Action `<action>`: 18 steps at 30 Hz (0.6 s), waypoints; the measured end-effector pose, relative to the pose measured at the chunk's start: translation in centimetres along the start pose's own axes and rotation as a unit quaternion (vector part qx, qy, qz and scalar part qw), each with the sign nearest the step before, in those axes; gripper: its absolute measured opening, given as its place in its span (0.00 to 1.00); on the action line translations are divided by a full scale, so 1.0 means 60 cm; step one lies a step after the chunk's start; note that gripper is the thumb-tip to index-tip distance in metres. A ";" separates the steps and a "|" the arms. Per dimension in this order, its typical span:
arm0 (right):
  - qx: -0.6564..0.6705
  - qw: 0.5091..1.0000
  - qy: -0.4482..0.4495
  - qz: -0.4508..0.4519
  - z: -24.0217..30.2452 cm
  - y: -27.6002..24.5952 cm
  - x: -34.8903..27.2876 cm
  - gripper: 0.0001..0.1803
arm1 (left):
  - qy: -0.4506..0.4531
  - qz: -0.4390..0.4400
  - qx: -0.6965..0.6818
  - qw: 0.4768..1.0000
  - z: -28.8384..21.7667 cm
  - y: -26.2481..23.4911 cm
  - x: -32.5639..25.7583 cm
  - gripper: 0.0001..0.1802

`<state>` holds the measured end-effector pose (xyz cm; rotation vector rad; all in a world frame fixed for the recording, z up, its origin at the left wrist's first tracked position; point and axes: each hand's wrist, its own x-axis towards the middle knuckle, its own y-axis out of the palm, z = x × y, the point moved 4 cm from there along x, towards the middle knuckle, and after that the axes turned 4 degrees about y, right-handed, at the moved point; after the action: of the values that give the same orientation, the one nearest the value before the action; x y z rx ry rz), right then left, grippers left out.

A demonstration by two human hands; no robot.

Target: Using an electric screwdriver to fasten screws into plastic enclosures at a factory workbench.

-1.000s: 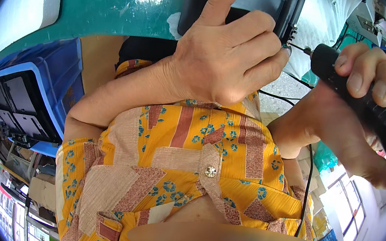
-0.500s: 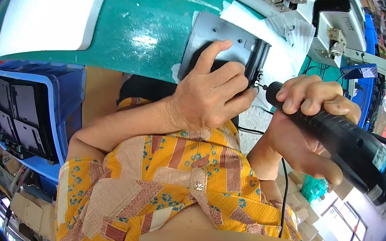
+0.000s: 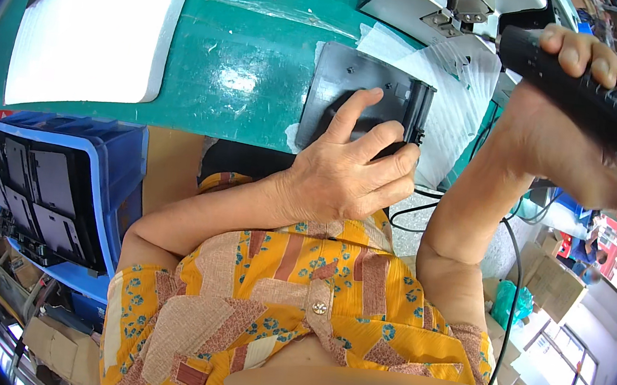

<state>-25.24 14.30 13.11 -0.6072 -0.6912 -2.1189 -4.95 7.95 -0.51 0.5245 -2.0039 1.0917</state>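
Note:
My left hand holds a dark, flat rectangular panel at the green table's front edge. Its index finger stretches over the face of the panel, while the other fingers bend over the near edge, where the thumb is hidden. The panel has a thick ridged strip along its right side. My right hand is wrapped around a black electric screwdriver, raised at the upper right. The driver's thin bit points left, toward the metal mechanism on a grey box; I cannot tell whether it touches.
White foam sheeting lies beneath and beside the panel. A white padded sheet covers the table's far left. Below stands a blue crate holding several dark panels. A black cable hangs beside my right arm.
My right hand has lifted the electric screwdriver up and away from the panel's right edge to the metal mechanism. My left hand keeps its hold on the panel; the view has shifted slightly.

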 end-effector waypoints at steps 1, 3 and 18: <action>0.001 1.000 0.012 -0.015 -0.006 -0.004 0.008 0.52 | -0.001 -0.004 -0.006 1.000 0.000 0.000 0.000 0.04; -0.005 0.999 0.025 -0.047 -0.015 0.000 0.017 0.51 | -0.001 -0.002 -0.003 1.000 0.002 -0.001 0.000 0.04; -0.108 0.994 -0.020 -0.013 -0.032 -0.013 0.027 0.58 | -0.009 0.007 -0.016 1.000 0.002 0.000 -0.004 0.04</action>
<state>-27.10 12.57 12.53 -0.7625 -0.4953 -2.2289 -4.89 7.85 -0.73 0.5064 -2.0407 1.0659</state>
